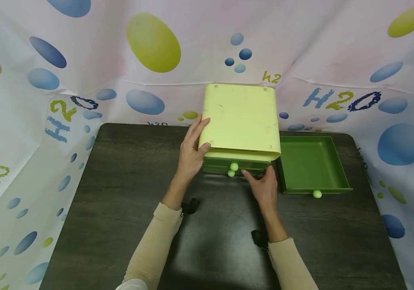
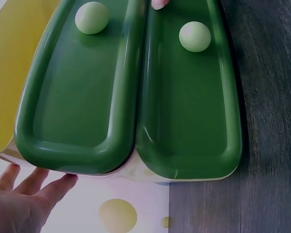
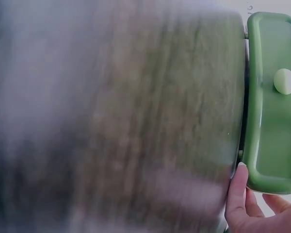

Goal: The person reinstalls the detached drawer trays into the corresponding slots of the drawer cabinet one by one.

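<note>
A pale yellow-green drawer cabinet (image 1: 241,117) stands at the back middle of the dark table (image 1: 120,193). Two green drawers sit in its front, each with a pale round knob (image 1: 234,166) (image 2: 194,36). My left hand (image 1: 192,149) lies flat against the cabinet's left side with its thumb at the front corner; its straight fingers (image 2: 24,194) show under the drawer fronts (image 2: 82,92). My right hand (image 1: 263,183) touches the right part of the lower drawer's front. Its fingertips (image 3: 237,194) lie at the end of that drawer front (image 3: 274,102).
A third green drawer (image 1: 310,165) lies out on the table to the right of the cabinet, with its knob (image 1: 317,194) facing me. Printed sheets (image 1: 29,121) wall in the table on the left, back and right. The right wrist view is mostly blurred.
</note>
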`<move>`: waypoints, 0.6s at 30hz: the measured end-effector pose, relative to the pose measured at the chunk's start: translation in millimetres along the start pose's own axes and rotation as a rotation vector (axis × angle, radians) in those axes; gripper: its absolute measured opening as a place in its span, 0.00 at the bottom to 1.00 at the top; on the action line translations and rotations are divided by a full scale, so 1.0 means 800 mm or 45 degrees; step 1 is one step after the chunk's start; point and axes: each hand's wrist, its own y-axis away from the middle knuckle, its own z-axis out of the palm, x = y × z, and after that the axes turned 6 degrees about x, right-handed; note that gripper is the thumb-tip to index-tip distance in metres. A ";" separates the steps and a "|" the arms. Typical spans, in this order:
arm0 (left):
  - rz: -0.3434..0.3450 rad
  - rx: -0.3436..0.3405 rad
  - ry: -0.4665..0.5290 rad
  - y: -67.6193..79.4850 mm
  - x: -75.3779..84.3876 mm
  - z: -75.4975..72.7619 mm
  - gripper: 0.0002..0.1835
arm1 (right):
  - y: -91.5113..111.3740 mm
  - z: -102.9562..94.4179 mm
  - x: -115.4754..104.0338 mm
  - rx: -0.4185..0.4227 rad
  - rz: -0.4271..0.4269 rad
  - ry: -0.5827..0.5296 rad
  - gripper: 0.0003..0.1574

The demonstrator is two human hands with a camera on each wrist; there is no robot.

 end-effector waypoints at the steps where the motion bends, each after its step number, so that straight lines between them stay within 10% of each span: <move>1: 0.000 -0.004 0.004 0.000 0.000 0.000 0.42 | 0.000 -0.001 0.001 -0.007 0.000 -0.008 0.38; 18: -0.031 0.004 -0.021 0.002 -0.001 0.002 0.41 | -0.002 -0.008 0.005 -0.076 0.028 -0.067 0.36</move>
